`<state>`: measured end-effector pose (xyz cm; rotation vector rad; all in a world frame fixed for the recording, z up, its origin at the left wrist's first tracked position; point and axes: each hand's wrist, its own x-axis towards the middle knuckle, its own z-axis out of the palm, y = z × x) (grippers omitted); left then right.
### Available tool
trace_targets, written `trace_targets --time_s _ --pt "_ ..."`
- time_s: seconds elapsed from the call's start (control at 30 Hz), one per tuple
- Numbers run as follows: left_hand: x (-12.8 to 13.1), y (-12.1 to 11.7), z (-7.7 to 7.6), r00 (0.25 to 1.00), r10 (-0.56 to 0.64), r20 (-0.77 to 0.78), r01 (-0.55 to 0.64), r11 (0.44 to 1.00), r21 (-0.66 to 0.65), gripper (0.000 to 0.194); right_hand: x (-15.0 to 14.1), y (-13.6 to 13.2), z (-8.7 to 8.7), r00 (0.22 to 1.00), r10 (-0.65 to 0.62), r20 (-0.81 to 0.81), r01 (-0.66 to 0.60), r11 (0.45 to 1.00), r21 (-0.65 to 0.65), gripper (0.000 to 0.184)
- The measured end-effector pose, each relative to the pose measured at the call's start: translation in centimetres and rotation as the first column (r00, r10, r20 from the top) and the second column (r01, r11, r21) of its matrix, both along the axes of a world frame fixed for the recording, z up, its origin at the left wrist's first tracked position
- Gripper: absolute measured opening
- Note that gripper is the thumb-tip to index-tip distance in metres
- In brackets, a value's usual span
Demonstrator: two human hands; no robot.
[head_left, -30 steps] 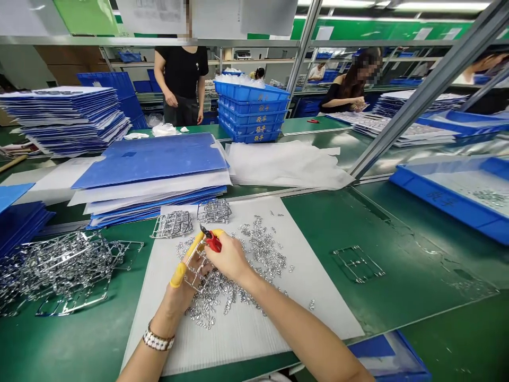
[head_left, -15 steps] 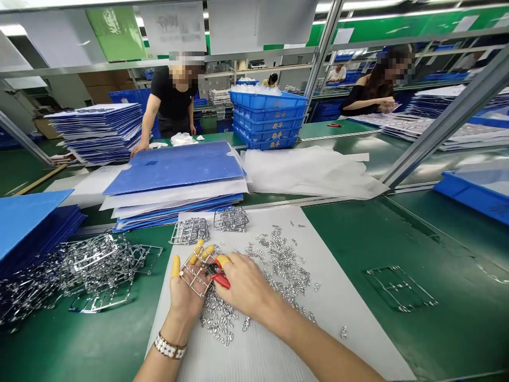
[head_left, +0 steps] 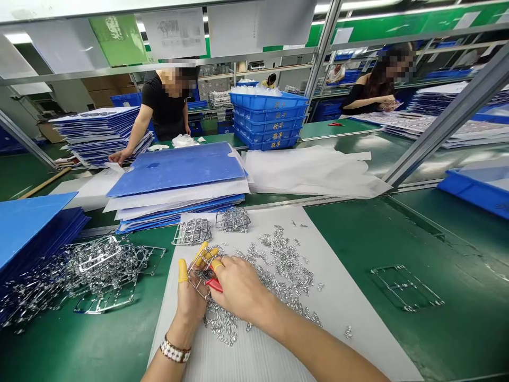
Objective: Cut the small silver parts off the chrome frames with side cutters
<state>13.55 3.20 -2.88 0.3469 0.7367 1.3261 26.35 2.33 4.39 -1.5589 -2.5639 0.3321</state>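
My left hand (head_left: 189,302), with yellow finger cots, is closed on a small silver metal frame (head_left: 193,261) with crossbars, held above the white sheet (head_left: 274,350). My right hand (head_left: 244,289) grips red-handled nippers (head_left: 214,285). Their jaws are inside the frame, partly hidden by my fingers, so I cannot tell whether they touch a part. Many small silver twisted pieces (head_left: 284,260) lie scattered below and to the right of my hands. Just beyond are two neat stacks of frames, the left one (head_left: 193,232) and the right one (head_left: 233,219).
A tangled heap of metal frames (head_left: 101,270) lies at left, near blue sheets (head_left: 32,217). One frame (head_left: 409,286) sits at right on the green table. Ahead are stacked blue boards (head_left: 178,167), blue crates (head_left: 270,122) and a metal post (head_left: 437,116). Co-workers stand or sit opposite.
My right hand and the nippers have shifted slightly left, further over the frame, which is tilted more. Across the table, a co-worker's hand has moved left onto a white sheet.
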Motion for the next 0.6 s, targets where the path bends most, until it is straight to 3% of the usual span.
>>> trace_targets --time_s 0.27,0.6 --pt "-0.46 0.06 -0.48 0.999 -0.025 -0.044 0.027 0.999 0.032 0.069 0.52 -0.28 0.99 1.0 0.01 -0.017 -0.011 1.0 -0.027 0.03" --pt "-0.06 -0.11 -0.24 0.996 -0.009 -0.083 0.013 0.999 0.051 0.066 0.53 0.03 0.68 1.0 -0.002 -0.016 0.002 1.0 -0.003 0.026"
